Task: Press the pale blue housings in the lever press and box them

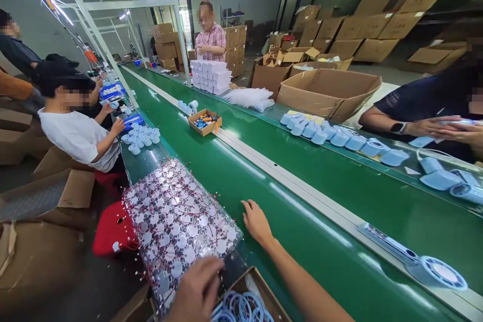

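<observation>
My right hand (257,220) is over the green conveyor belt (302,231), fingers apart and nothing visible in them. Blurred at the bottom, my left hand (198,287) hovers by the near corner of a sheet of round white discs (181,221) with red wires. Its fingers bend downward, and whatever they may hold is hidden. Beside that hand, a cardboard box (269,294) contains several light blue rings (241,307). Right of my arm, a light blue handheld fan-like unit (439,271) lies on the belt's pale centre strip.
A small parts box (205,122) sits on the centre strip. Light blue housings (339,137) line the far ledge; more cups (140,137) stand at left. Co-workers work on both sides, one in a white shirt (75,133). A red stool (111,229) is below the sheet.
</observation>
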Action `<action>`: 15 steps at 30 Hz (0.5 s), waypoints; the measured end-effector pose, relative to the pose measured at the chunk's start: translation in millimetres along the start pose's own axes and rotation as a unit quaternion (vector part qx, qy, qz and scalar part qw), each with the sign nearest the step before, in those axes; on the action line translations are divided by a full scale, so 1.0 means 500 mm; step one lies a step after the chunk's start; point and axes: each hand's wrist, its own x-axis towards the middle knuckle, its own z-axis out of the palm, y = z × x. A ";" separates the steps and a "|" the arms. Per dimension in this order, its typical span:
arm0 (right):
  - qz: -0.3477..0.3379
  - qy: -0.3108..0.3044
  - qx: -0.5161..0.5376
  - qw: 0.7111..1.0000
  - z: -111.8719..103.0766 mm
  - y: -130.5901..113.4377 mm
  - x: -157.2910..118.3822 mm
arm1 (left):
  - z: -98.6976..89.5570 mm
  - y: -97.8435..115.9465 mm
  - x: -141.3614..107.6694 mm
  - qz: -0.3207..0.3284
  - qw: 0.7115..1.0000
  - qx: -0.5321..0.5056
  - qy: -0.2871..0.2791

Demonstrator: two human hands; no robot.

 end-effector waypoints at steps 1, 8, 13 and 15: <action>-0.006 -0.008 -0.003 1.000 0.009 -0.004 -0.013 | -0.051 -0.020 0.050 -0.041 0.998 0.021 0.045; -0.047 -0.021 -0.069 0.996 0.048 -0.015 -0.175 | -0.220 -0.186 0.432 -0.132 0.965 0.200 0.104; -0.096 0.044 -0.144 0.984 0.054 -0.028 -0.195 | -0.190 -0.236 0.624 -0.139 0.961 0.237 0.041; -0.102 0.073 -0.162 0.979 0.048 -0.037 -0.189 | -0.187 -0.246 0.682 -0.136 0.958 0.251 0.021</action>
